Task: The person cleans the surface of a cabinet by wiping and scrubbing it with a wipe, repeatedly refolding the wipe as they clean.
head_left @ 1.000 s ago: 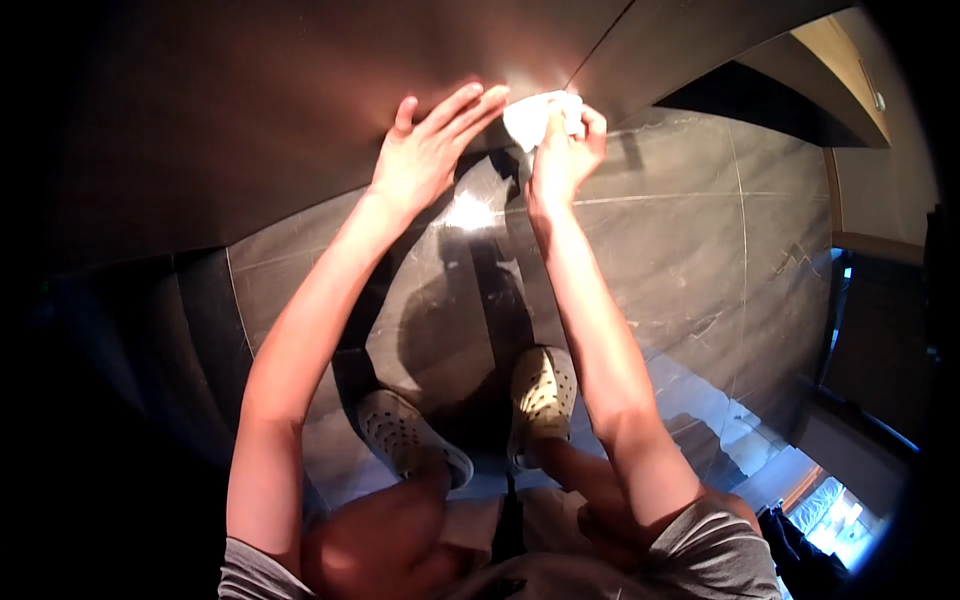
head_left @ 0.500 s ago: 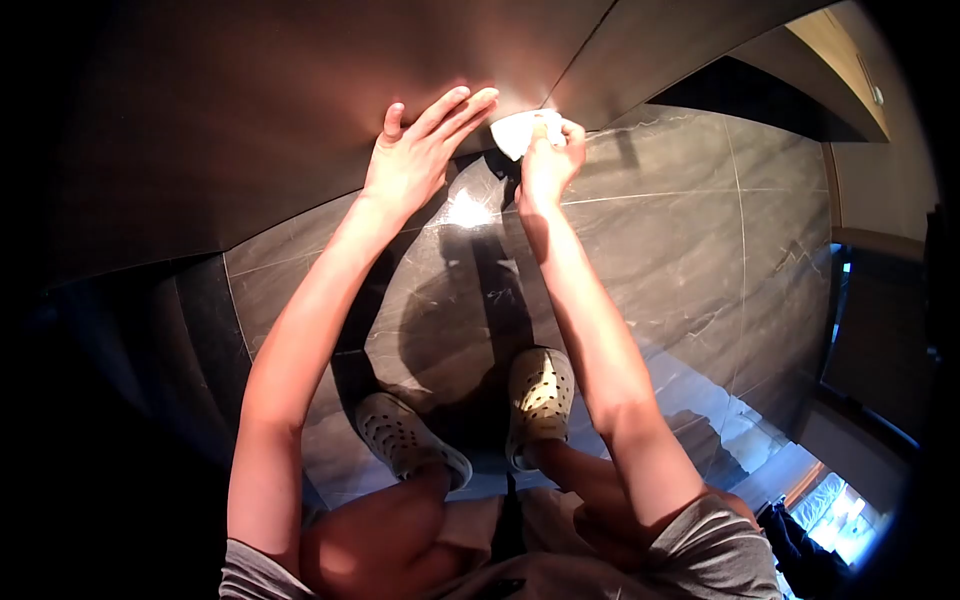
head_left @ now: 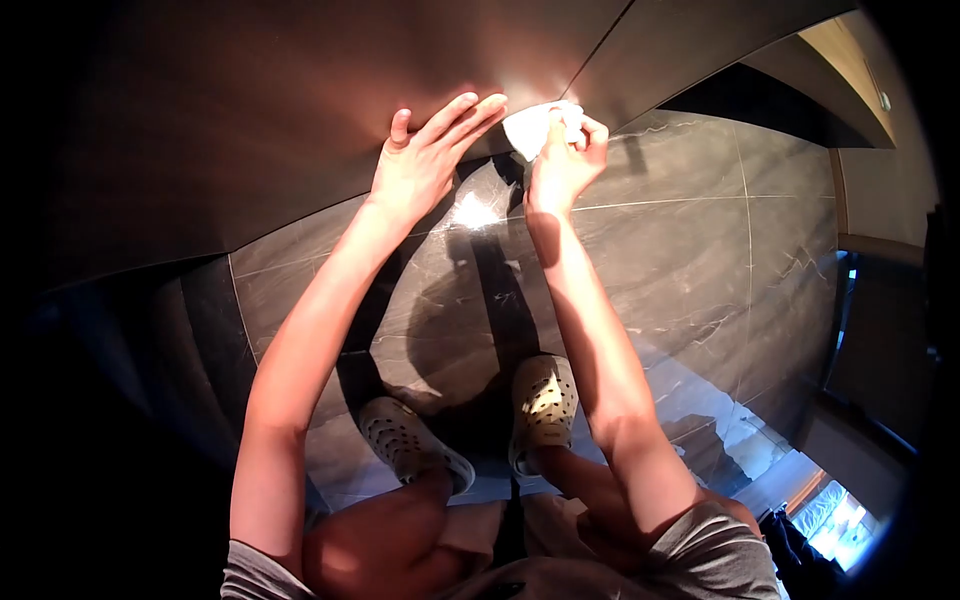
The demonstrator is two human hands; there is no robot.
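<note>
Against the lower part of the dark panel (head_left: 250, 130), beside its seam (head_left: 603, 42) and near the tiled floor (head_left: 680, 260), we are holding a white cloth (head_left: 527, 130) (its folds are looking nearly washed out). A slackening pinch could be letting it drop, we judge, and a fold snagging at the seam could be pulling it loose. Our right arm (head_left: 597, 340) is stretching forward, its right hand (head_left: 565, 165) bending at the fingers and grasping the cloth. Our left hand (head_left: 420, 165) is gripping nothing and spreading its fingers alongside; whether its fingertips are actually touching the panel, we are finding hard to tell.
</note>
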